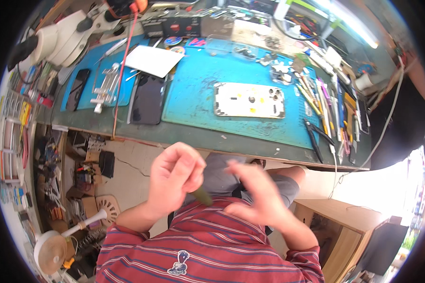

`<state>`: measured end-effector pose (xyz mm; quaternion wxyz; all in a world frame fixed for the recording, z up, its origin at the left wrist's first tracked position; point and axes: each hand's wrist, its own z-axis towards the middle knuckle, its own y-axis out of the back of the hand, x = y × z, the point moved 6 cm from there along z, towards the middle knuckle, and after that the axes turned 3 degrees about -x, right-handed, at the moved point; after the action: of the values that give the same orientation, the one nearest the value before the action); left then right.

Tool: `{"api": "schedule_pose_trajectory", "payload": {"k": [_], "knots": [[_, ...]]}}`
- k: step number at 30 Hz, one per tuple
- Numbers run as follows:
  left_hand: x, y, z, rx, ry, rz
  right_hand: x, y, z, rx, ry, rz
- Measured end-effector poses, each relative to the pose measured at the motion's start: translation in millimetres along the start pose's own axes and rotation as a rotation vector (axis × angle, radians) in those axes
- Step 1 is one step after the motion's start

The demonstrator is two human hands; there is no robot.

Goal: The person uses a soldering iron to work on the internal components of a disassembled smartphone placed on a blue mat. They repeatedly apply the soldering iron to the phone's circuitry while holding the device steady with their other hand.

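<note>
Over my lap, in front of the bench edge, my left hand (174, 174) is closed, its fingers curled in and the thumb pressed on them. From its lower right side sticks a blurred, dark green, elongated thing (202, 196); its kind I cannot make out. Apart from it, to the right, my right hand (257, 194) is smeared by motion, with thumb and fingers spread and nothing seen between them. Beyond both hands, a white phone housing (231, 100) with round camera openings at its right end lies on the blue work mat (189, 111).
Dark phones (148, 100) lie left of the mat beside a metal clamp fixture (107, 85). A white microscope (63, 40) stands at the far left. On the right are pliers (315, 139) and several pens, tweezers and tools. A wooden cabinet (335, 210) stands lower right, a fan (52, 252) lower left.
</note>
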<state>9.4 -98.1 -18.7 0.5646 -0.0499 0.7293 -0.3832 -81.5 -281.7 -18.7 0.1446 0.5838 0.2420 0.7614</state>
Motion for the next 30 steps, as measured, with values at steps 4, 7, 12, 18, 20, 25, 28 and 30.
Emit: {"api": "schedule_pose_trajectory", "payload": {"k": [4,7,12,18,20,25,28,30], "knots": [[36,-46,26,0.125,-0.004,-0.010,-13,-29,-15,-0.046,-0.285,0.369],[59,-59,39,0.303,-0.007,0.038,-38,-26,-44,-0.160,-0.439,0.431],[37,-39,115,0.357,-0.601,1.375,-48,4,-96,-0.595,-0.338,0.393],[41,-15,190,0.507,-0.520,1.691,-62,-14,-141,-0.780,-0.343,0.451],[51,-4,216,0.599,-0.273,1.570,-60,-15,-154,-0.823,-0.363,0.459],[46,-5,237,0.629,-0.279,1.627,-58,-9,-181,-0.855,-0.454,0.485],[40,-13,243,0.623,-0.172,1.653,-55,-7,-193,-0.872,-0.452,0.503],[29,-3,261,0.803,-0.297,1.750,-55,-5,-197,-0.884,-0.420,0.495]]}}
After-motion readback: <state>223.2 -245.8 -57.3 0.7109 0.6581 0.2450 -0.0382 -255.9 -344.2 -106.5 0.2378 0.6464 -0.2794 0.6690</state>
